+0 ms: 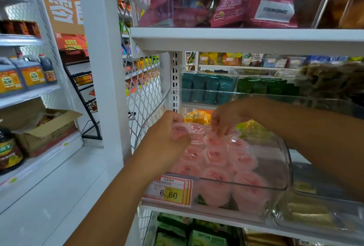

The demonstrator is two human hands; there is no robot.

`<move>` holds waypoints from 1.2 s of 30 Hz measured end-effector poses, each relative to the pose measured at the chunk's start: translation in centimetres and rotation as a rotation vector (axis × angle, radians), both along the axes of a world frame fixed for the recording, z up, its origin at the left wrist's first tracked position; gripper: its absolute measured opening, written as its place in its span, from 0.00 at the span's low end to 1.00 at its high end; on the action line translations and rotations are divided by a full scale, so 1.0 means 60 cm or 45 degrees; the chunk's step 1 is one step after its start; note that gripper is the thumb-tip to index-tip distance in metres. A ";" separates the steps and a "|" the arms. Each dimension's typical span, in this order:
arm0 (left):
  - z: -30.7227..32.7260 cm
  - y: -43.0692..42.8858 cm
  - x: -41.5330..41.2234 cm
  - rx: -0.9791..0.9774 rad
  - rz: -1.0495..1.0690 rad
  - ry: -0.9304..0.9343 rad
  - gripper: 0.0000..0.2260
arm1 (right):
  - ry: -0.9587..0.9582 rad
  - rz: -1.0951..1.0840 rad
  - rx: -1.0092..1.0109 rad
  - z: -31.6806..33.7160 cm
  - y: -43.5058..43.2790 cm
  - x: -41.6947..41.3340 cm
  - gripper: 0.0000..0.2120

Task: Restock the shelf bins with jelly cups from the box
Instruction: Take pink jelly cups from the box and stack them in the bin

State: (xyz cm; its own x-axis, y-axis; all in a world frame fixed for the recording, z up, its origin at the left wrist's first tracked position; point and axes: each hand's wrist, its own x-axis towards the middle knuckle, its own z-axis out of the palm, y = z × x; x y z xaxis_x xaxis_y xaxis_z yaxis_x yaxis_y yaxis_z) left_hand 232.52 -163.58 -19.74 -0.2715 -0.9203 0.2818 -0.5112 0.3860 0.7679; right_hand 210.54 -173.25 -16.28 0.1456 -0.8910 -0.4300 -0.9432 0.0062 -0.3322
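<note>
Gripping jelly cups (215,156), one bin (288,167): left hand (167,137), right hand (226,119)

One left hand (169,137); one right hand (224,119); one bin (288,167); at least nine jelly cups (215,156).

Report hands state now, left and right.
Left hand: curled round a pink jelly cup.
Right hand: fingertips on jelly cups; grip unclear.

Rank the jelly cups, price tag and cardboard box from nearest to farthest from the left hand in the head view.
1. jelly cups: gripped by the left hand.
2. price tag: just below, at the front.
3. cardboard box: far left, well apart.
</note>
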 end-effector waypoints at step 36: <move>-0.002 -0.006 -0.006 0.114 -0.329 -0.526 0.25 | 0.614 0.040 -0.219 0.062 0.000 -0.025 0.14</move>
